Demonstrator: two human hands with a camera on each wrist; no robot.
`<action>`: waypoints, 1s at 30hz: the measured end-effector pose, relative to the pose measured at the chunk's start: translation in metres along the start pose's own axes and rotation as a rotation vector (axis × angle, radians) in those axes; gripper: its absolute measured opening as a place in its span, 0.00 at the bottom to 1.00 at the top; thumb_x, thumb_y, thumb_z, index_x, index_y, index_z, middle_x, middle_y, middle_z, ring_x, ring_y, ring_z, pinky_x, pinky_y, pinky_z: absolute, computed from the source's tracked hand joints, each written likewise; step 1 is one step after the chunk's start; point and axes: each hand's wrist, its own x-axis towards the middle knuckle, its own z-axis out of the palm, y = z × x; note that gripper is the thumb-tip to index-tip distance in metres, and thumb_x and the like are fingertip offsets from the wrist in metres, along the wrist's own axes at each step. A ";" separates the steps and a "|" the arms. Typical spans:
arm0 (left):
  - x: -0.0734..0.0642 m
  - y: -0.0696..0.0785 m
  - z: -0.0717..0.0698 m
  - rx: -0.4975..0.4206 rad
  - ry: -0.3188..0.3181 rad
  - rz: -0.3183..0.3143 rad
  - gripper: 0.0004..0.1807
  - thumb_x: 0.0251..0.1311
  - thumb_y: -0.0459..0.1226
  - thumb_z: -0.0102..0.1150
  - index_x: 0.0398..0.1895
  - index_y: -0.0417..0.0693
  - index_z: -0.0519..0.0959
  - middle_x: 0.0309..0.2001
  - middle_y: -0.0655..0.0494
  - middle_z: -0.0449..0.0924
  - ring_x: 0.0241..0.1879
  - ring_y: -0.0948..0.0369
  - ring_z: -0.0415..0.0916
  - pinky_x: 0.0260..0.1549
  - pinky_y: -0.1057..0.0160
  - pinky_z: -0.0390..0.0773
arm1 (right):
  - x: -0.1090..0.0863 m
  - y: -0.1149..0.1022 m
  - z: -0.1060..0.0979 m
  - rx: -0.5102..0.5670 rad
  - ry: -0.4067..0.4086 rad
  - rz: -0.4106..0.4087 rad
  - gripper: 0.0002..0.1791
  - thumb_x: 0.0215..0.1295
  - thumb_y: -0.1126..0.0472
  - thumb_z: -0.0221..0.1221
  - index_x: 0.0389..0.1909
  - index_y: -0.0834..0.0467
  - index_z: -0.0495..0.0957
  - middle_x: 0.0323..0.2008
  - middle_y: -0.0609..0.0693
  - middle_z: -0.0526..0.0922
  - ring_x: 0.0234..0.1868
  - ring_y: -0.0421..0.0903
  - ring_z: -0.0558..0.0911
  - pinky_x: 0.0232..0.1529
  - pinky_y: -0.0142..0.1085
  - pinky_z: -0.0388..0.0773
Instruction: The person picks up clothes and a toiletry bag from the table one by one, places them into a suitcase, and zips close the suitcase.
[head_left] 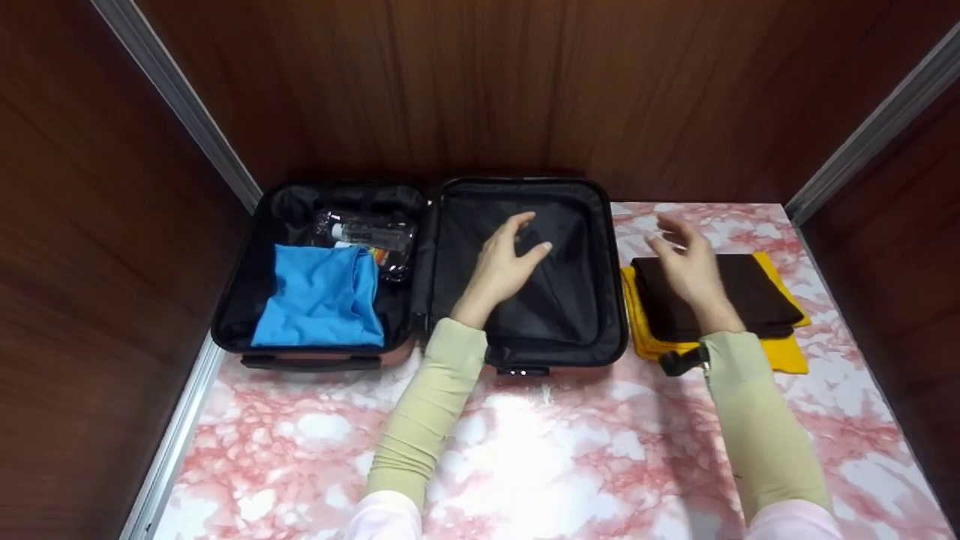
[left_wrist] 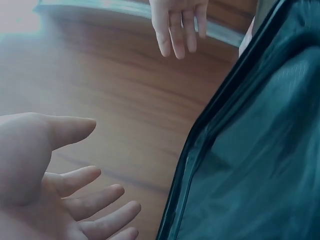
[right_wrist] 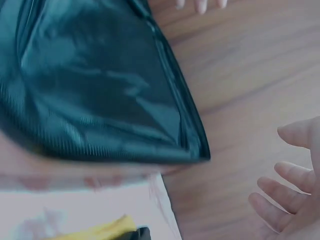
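An open suitcase lies flat with two black-lined halves. Over its right half [head_left: 566, 300], my left hand [head_left: 501, 262] hovers with fingers and thumb spread, holding nothing. Farther right, my right hand [head_left: 690, 270] hangs above a folded dark brown cloth [head_left: 754, 289], its fingers loosely bent and nothing in them. That cloth lies on a folded yellow cloth [head_left: 784, 356]. In the suitcase's left half [head_left: 244, 300] lies a blue folded cloth [head_left: 319, 296]. Behind it sits a clear plastic pouch [head_left: 405, 259] with small bottles [head_left: 371, 235] inside. Both wrist views show the hands [left_wrist: 60, 185] [right_wrist: 295, 185] empty.
The suitcase stands on a red-and-white marbled table [head_left: 517, 457]. Dark wood panels [head_left: 480, 90] rise behind and at both sides, with metal strips [head_left: 180, 90] along the corners. A carry handle [head_left: 311, 362] juts from the left half's near edge.
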 end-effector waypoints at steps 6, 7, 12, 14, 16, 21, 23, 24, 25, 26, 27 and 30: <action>-0.007 0.016 0.032 -0.063 -0.020 0.097 0.29 0.68 0.40 0.64 0.70 0.42 0.71 0.64 0.45 0.76 0.59 0.52 0.76 0.59 0.64 0.71 | -0.006 0.012 -0.026 -0.043 0.028 0.069 0.29 0.75 0.55 0.58 0.71 0.65 0.69 0.65 0.63 0.74 0.65 0.59 0.72 0.64 0.45 0.69; -0.008 0.020 0.038 -0.058 -0.032 0.109 0.29 0.68 0.40 0.64 0.70 0.42 0.71 0.64 0.45 0.76 0.59 0.52 0.75 0.59 0.64 0.70 | -0.007 0.013 -0.029 -0.047 0.029 0.079 0.30 0.75 0.54 0.58 0.71 0.64 0.69 0.66 0.62 0.74 0.66 0.58 0.72 0.64 0.45 0.69; -0.013 0.036 0.064 -0.010 -0.103 0.161 0.29 0.69 0.42 0.64 0.71 0.45 0.71 0.64 0.47 0.76 0.61 0.53 0.74 0.59 0.65 0.69 | -0.005 0.024 -0.044 -0.078 0.048 0.132 0.31 0.75 0.52 0.57 0.72 0.63 0.68 0.67 0.62 0.73 0.66 0.57 0.72 0.60 0.39 0.70; -0.013 0.043 0.072 -0.002 -0.115 0.168 0.29 0.69 0.42 0.64 0.70 0.46 0.71 0.63 0.47 0.76 0.61 0.54 0.74 0.59 0.66 0.69 | -0.004 0.030 -0.050 -0.090 0.058 0.151 0.31 0.75 0.51 0.57 0.73 0.63 0.67 0.67 0.62 0.73 0.65 0.57 0.73 0.57 0.35 0.71; -0.013 0.049 0.080 0.000 -0.122 0.166 0.29 0.69 0.43 0.64 0.70 0.47 0.71 0.64 0.48 0.76 0.61 0.54 0.74 0.58 0.66 0.70 | -0.003 0.034 -0.055 -0.095 0.072 0.167 0.32 0.75 0.50 0.56 0.73 0.63 0.67 0.66 0.62 0.74 0.64 0.56 0.73 0.55 0.34 0.71; -0.011 0.061 0.099 0.033 -0.158 0.157 0.29 0.69 0.45 0.63 0.71 0.48 0.71 0.63 0.52 0.76 0.62 0.59 0.73 0.58 0.69 0.68 | -0.004 0.044 -0.068 -0.112 0.111 0.193 0.31 0.75 0.53 0.57 0.72 0.63 0.68 0.65 0.63 0.75 0.62 0.55 0.75 0.55 0.32 0.72; -0.010 0.065 0.107 0.042 -0.175 0.157 0.29 0.70 0.45 0.62 0.71 0.48 0.71 0.63 0.53 0.76 0.62 0.60 0.72 0.58 0.70 0.68 | -0.004 0.048 -0.072 -0.122 0.114 0.206 0.31 0.75 0.53 0.57 0.72 0.63 0.68 0.64 0.64 0.75 0.62 0.55 0.76 0.55 0.32 0.72; -0.009 0.066 0.110 0.048 -0.183 0.156 0.29 0.70 0.45 0.62 0.71 0.49 0.71 0.63 0.54 0.76 0.62 0.61 0.72 0.58 0.71 0.68 | -0.004 0.051 -0.074 -0.128 0.112 0.215 0.31 0.75 0.52 0.56 0.72 0.64 0.68 0.64 0.64 0.75 0.62 0.56 0.75 0.56 0.33 0.73; -0.009 0.068 0.114 0.051 -0.189 0.152 0.29 0.70 0.45 0.62 0.71 0.49 0.71 0.64 0.55 0.76 0.62 0.62 0.72 0.58 0.72 0.67 | -0.004 0.053 -0.077 -0.133 0.107 0.224 0.31 0.75 0.52 0.56 0.72 0.64 0.68 0.65 0.64 0.74 0.63 0.56 0.75 0.56 0.33 0.72; -0.008 0.069 0.117 0.052 -0.194 0.150 0.29 0.70 0.46 0.62 0.71 0.50 0.71 0.64 0.55 0.76 0.63 0.62 0.72 0.58 0.71 0.68 | -0.004 0.055 -0.079 -0.137 0.105 0.236 0.32 0.75 0.51 0.56 0.73 0.64 0.67 0.65 0.65 0.74 0.63 0.56 0.75 0.56 0.33 0.72; -0.007 0.071 0.120 0.055 -0.198 0.148 0.29 0.70 0.46 0.62 0.71 0.51 0.71 0.64 0.55 0.76 0.62 0.63 0.72 0.58 0.71 0.68 | -0.004 0.057 -0.081 -0.141 0.105 0.247 0.32 0.75 0.51 0.55 0.73 0.64 0.67 0.65 0.65 0.74 0.64 0.56 0.74 0.56 0.33 0.72; -0.003 0.075 0.129 0.068 -0.206 0.131 0.29 0.70 0.48 0.62 0.71 0.54 0.71 0.64 0.57 0.76 0.61 0.65 0.72 0.57 0.71 0.69 | -0.004 0.062 -0.088 -0.153 0.110 0.283 0.33 0.74 0.50 0.55 0.73 0.63 0.66 0.66 0.65 0.74 0.64 0.57 0.73 0.57 0.33 0.71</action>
